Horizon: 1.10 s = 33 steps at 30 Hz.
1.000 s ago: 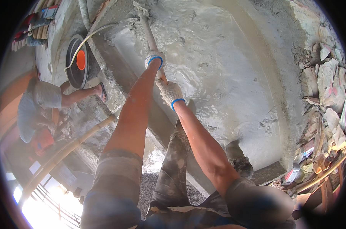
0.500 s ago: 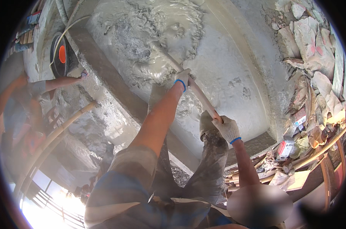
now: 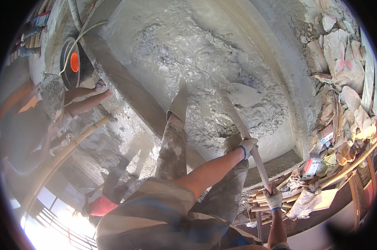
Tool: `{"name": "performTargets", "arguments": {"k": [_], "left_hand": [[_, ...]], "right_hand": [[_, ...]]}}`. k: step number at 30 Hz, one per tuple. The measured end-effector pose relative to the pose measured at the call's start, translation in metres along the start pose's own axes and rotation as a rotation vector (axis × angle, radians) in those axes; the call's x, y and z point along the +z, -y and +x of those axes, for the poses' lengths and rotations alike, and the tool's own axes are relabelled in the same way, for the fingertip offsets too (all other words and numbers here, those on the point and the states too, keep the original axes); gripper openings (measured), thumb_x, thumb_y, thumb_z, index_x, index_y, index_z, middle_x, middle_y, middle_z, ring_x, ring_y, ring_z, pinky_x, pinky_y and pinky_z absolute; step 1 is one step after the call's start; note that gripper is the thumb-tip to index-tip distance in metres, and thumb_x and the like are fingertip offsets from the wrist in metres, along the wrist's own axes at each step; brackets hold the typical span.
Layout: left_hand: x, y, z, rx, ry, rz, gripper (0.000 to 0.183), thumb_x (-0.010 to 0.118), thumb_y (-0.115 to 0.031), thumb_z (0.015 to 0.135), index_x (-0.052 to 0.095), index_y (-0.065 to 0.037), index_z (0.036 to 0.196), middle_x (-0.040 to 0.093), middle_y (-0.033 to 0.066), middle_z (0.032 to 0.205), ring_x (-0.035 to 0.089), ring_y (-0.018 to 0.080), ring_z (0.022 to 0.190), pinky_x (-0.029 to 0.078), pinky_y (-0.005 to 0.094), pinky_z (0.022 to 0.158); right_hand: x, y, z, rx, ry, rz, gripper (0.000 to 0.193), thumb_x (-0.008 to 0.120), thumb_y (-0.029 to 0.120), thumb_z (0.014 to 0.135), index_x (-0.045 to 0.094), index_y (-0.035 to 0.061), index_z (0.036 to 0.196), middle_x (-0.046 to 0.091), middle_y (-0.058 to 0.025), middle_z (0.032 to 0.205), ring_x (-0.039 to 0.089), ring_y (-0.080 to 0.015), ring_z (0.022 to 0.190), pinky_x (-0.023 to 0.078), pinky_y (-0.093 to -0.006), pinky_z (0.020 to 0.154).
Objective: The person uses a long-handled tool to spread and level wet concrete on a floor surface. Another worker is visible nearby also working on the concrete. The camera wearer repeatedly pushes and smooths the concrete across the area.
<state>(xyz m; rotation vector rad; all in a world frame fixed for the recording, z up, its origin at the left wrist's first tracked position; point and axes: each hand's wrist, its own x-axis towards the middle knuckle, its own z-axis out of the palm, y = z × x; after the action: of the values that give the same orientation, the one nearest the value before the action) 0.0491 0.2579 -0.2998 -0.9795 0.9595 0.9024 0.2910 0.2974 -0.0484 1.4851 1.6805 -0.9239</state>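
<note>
Both my hands wear pale knitted gloves with blue cuffs and grip one long wooden tool handle point(image 3: 259, 163). My left hand point(image 3: 248, 146) is wrapped round its middle. Closer to my body, my right hand point(image 3: 274, 198) is closed round the upper end. The handle slopes forward and left into wet grey cement mix point(image 3: 201, 66); the tool's head is coated or sunk there, so its kind cannot be made out. The mix lies in a shallow concrete trough point(image 3: 126, 85). My legs, in muddy boots point(image 3: 174, 129), stand in the mix at the near side.
Torn paper bags point(image 3: 336, 54) and rubble line the right side, with wooden sticks point(image 3: 276, 202) at lower right. On the left are a black bucket point(image 3: 67, 58) with an orange thing in it, a hose point(image 3: 86, 30), a curved pole point(image 3: 78, 139) and another person's arms point(image 3: 86, 104).
Both hands and the handle have moved right and back toward me, and the tool's lower end has shifted right through the mix. More of my left boot shows. The other person's arms have moved.
</note>
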Motion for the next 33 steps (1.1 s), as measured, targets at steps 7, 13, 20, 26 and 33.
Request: {"name": "performTargets", "arguments": {"k": [7, 13, 20, 26, 33], "left_hand": [[-0.065, -0.154, 0.024, 0.125, -0.059, 0.078, 0.015, 0.079, -0.02, 0.092, 0.069, -0.01, 0.098, 0.065, 0.0068, 0.083, 0.066, 0.0234, 0.071, 0.059, 0.045, 0.061], [-0.097, -0.34, 0.011, 0.4, -0.146, 0.154, 0.018, 0.081, -0.021, 0.087, 0.072, -0.007, 0.095, 0.068, 0.0078, 0.08, 0.069, 0.0224, 0.069, 0.055, 0.0419, 0.056], [-0.112, -0.575, -0.048, 0.723, -0.302, 0.34, 0.027, 0.08, -0.024, 0.091, 0.072, -0.001, 0.101, 0.069, 0.0116, 0.084, 0.067, 0.0258, 0.067, 0.056, 0.0447, 0.058], [-0.135, -0.719, -0.117, 0.911, -0.516, 0.474, 0.03, 0.077, -0.028, 0.09, 0.074, 0.0, 0.099, 0.07, 0.01, 0.083, 0.067, 0.0226, 0.068, 0.056, 0.0433, 0.059], [-0.221, -0.792, -0.15, 0.976, -0.886, 0.791, 0.035, 0.077, -0.034, 0.094, 0.073, 0.001, 0.098, 0.071, 0.0105, 0.076, 0.069, 0.0229, 0.062, 0.057, 0.0432, 0.06]], "right_hand": [[0.055, 0.127, 0.056, -0.1, -0.018, 0.118, 0.045, 0.08, 0.048, 0.089, 0.076, 0.0043, 0.099, 0.073, -0.0249, 0.08, 0.075, -0.0461, 0.08, 0.056, -0.0525, 0.069], [0.055, 0.295, 0.135, -0.199, -0.011, 0.213, 0.041, 0.078, 0.043, 0.094, 0.076, 0.0022, 0.098, 0.071, -0.0216, 0.076, 0.072, -0.0365, 0.072, 0.054, -0.0477, 0.066], [0.055, 0.492, 0.23, -0.258, 0.132, 0.448, 0.038, 0.076, 0.04, 0.1, 0.075, 0.0023, 0.094, 0.063, -0.002, 0.067, 0.062, -0.0107, 0.058, 0.051, -0.0336, 0.054], [0.063, 0.674, 0.293, -0.335, 0.321, 0.681, 0.049, 0.075, 0.052, 0.1, 0.073, 0.0038, 0.093, 0.062, -0.0006, 0.065, 0.058, -0.0103, 0.052, 0.049, -0.0316, 0.049], [0.086, 0.848, 0.289, -0.399, 0.602, 0.914, 0.063, 0.073, 0.064, 0.091, 0.072, 0.0011, 0.086, 0.066, -0.0071, 0.062, 0.067, -0.0243, 0.054, 0.051, -0.0418, 0.051]]}}
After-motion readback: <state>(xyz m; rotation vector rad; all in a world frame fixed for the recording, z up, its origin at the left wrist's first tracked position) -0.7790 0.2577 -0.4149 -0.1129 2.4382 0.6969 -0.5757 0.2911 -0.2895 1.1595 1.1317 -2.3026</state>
